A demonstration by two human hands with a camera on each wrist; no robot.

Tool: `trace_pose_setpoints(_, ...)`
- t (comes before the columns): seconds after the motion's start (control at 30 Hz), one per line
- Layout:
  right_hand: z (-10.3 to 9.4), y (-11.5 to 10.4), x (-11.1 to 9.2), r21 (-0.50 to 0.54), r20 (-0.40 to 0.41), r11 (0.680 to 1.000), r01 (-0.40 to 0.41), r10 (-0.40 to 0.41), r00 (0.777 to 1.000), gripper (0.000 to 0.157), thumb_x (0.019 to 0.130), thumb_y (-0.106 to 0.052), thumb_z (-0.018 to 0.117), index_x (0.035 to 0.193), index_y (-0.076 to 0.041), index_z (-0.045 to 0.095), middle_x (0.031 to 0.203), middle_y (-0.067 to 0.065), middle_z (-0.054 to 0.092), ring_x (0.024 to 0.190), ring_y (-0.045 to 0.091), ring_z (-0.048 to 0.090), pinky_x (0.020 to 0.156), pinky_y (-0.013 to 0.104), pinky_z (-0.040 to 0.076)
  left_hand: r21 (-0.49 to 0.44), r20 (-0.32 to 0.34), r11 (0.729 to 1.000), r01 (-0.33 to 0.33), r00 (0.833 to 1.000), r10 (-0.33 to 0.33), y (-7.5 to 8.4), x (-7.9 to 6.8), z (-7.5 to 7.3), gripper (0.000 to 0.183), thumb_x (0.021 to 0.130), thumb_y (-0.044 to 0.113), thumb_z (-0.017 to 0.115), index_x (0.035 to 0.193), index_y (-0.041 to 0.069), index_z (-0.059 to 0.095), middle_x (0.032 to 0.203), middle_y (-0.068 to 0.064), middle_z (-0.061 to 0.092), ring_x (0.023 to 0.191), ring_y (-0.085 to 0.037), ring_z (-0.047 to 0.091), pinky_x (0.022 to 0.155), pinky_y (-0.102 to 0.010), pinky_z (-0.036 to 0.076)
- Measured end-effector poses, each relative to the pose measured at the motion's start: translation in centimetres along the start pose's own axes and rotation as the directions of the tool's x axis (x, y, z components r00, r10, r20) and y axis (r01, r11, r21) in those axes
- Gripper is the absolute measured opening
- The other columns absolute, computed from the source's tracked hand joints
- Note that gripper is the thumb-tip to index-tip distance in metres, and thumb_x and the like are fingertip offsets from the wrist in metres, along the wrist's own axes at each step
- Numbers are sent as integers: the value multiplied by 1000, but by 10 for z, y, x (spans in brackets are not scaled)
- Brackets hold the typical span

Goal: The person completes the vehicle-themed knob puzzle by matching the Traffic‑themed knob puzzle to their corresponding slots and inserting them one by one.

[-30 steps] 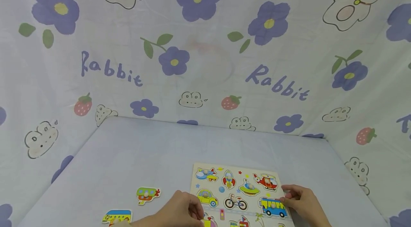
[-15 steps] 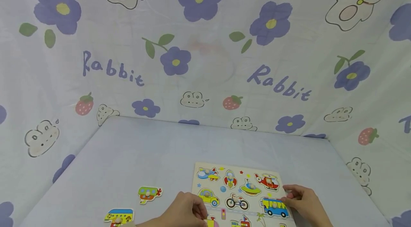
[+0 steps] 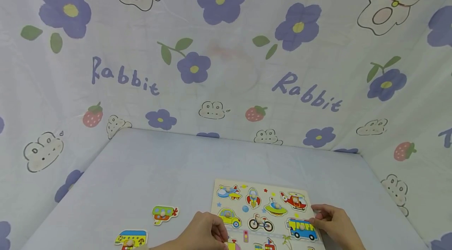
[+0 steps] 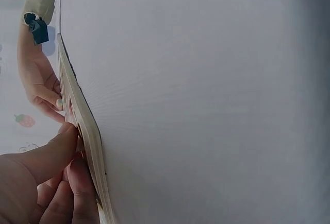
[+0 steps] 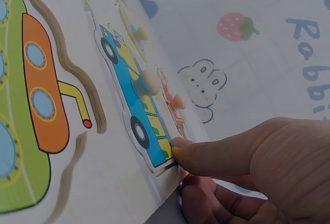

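Note:
A wooden knob puzzle board (image 3: 279,187) lies at the front of the table, its recesses filled with vehicle pieces. My left hand (image 3: 206,230) is at the board's left edge, over a pink and yellow piece (image 3: 233,245) that it partly hides. In the left wrist view its thumb (image 4: 64,139) and fingers pinch a small knob close over the board. My right hand (image 3: 333,222) grips the board's right edge, thumb on top beside the blue and yellow bus piece (image 3: 301,228), other fingers curled beneath. A printed submarine recess (image 5: 46,85) shows large in the right wrist view.
Left of the board lie two loose pieces: a green and orange submarine (image 3: 164,214) and, nearer, a blue and yellow piece (image 3: 131,237) with a red part, overlapped by the left forearm. A cloth printed with rabbits and flowers (image 3: 226,65) hangs around the pale table (image 3: 159,163).
The head view has shifted very slightly. Both hands keep their places at the board, and the loose pieces stay where they were.

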State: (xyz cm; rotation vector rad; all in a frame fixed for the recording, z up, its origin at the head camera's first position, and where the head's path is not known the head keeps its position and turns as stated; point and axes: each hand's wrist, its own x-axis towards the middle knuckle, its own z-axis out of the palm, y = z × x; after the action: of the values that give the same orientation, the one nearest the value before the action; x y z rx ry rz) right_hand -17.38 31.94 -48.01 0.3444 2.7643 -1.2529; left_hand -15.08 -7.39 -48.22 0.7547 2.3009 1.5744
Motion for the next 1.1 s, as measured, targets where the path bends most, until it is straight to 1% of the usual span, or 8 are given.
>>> trace_pose_setpoints(0.27,-1,1,0,8,0,1000,3,-3,1000,50,81,-12,81,122,10,61,83,6,57,74,21,53,63,28,48,-27,1,999,21,1000,-21,-1,0,1,18,70,-1,84,71,9,70,63,10,64,57,-3,61,56,-20,52)
trace_pose_setpoints(0.57,0,-2,-1,26,-2,1000,-9,10,1000,49,81,-8,80,122,10,61,83,7,57,75,22,53,63,28,49,-53,5,998,15,1000,-14,-5,0,0,18,71,-1,84,72,10,69,65,9,65,58,-4,62,57,-21,53)
trace_pose_setpoints(0.63,1,-3,-1,23,-5,1000,-15,15,1000,49,81,-9,80,122,10,61,83,7,56,75,22,52,63,29,49,-55,21,998,18,1000,-17,-6,-1,-1,17,73,0,83,74,10,69,66,8,65,59,-4,62,58,-21,53)
trace_pose_setpoints(0.7,2,-3,-1,19,-3,1000,-20,20,1000,49,81,-9,80,122,9,61,83,7,56,74,22,52,63,29,48,-54,70,999,2,998,1,-7,-3,-6,13,77,3,81,78,10,70,70,9,65,62,-4,62,60,-22,53)
trace_pose_setpoints(0.77,4,-4,0,20,2,1000,-25,25,1000,48,81,-9,80,122,9,62,82,7,56,74,22,52,62,30,48,-49,139,998,-33,989,40,-7,-7,-18,9,82,5,78,84,10,71,75,8,67,66,-4,62,64,-23,54)
trace_pose_setpoints(0.87,6,-3,0,30,6,999,-33,32,999,47,80,-7,80,121,8,63,82,8,56,74,23,52,62,32,50,-34,212,996,-85,973,90,-5,-19,-48,9,84,7,77,92,10,73,85,6,69,74,-7,63,69,-25,55)
trace_pose_setpoints(0.97,6,-3,1,45,5,998,-43,43,999,47,80,-6,80,121,8,63,82,9,56,74,24,52,64,33,51,17,210,993,-115,972,109,-3,-34,-85,10,83,10,79,93,13,75,90,5,71,80,-13,65,70,-29,55)
trace_pose_setpoints(1.1,1,-2,2,25,-1,999,-42,42,999,47,81,-8,80,121,8,62,82,8,56,74,23,52,63,32,50,53,207,992,-116,973,103,-8,-53,-135,11,82,14,81,93,14,77,91,2,72,80,-18,65,65,-31,56)
